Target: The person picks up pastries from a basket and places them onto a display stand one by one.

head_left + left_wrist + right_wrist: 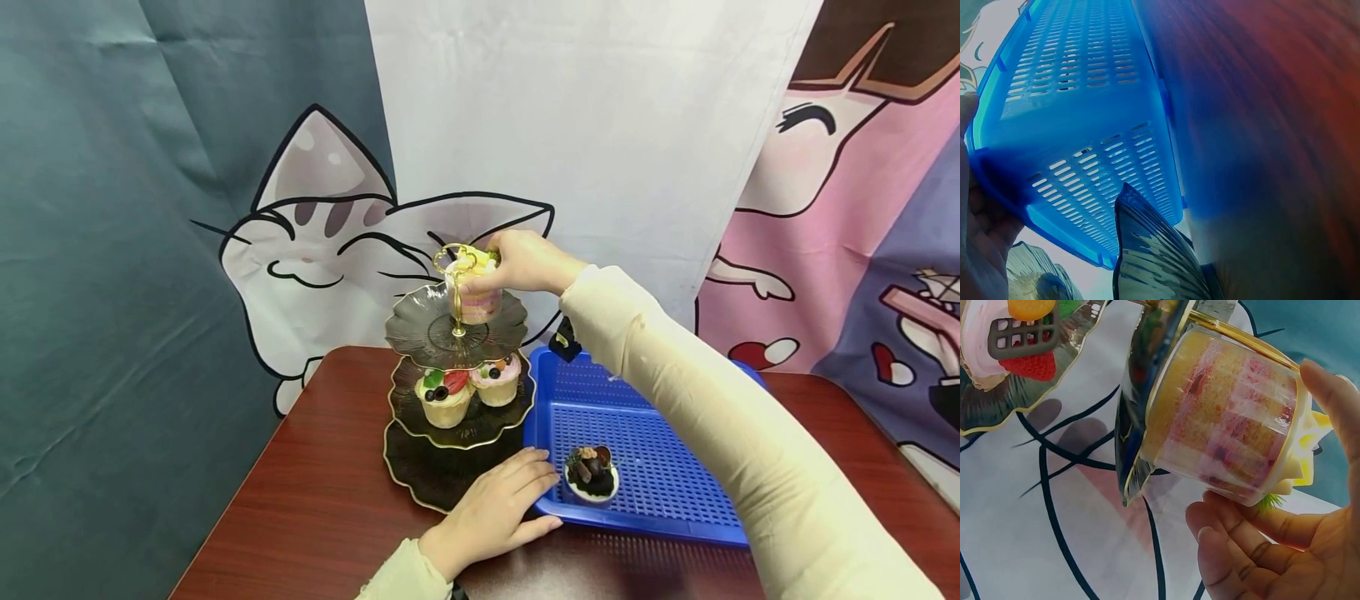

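Your right hand (528, 262) grips the layered cake cup (480, 307) near its rim, thumb on one side and fingertips on the other, at the top of the three-tier stand (408, 325). Your left hand (495, 504) lies palm down at the right front of the stand, fingers extended, resting on the rim of the blue basket (648, 433).

Position of the layered cake cup: over the stand's top plate, upright, just beside the gold post (1235, 332). Its base is at the plate surface; you cannot tell whether it is fully seated. Pink and yellow layers show through its clear wall, with yellow pieces and a green sprig on top.

On the stand's middle plate, note two cupcakes side by side: the strawberry cupcake (444, 408) at left, with dark berries and a green piece, and the pink-frosted cupcake (498, 387) at right.

The basket sits to the right of the stand and contains the chocolate-topped cup (591, 479) in its near-left part. The reddish-brown table (322, 467) supports the stand and the basket. The cartoon-printed backdrop (600, 125) hangs behind the stand.
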{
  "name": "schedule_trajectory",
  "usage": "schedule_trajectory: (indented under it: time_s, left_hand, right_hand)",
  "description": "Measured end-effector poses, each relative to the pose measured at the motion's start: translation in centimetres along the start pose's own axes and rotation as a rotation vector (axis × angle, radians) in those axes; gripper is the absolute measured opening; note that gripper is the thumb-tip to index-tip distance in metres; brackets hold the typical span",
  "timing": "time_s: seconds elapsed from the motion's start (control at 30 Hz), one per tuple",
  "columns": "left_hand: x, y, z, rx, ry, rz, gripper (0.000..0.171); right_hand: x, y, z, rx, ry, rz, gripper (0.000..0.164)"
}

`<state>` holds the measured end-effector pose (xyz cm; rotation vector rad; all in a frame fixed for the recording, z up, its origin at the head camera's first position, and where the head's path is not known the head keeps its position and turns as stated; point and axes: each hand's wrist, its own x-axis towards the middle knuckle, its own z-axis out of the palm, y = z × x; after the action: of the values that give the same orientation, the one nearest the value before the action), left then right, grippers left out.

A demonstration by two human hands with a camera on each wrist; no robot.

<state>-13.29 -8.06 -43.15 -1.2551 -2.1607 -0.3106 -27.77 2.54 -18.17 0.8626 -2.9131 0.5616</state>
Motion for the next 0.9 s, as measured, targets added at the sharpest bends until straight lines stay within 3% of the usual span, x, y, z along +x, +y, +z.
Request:
schedule_trajectory:
  time_s: [0.9]
  left_hand:
    - [-0.06, -0.06, 0.23, -0.006, -0.013, -0.003, 0.041]
  right_hand:
    - [0.14, 0.02, -0.04, 0.009, -0.026, 0.025, 0.046]
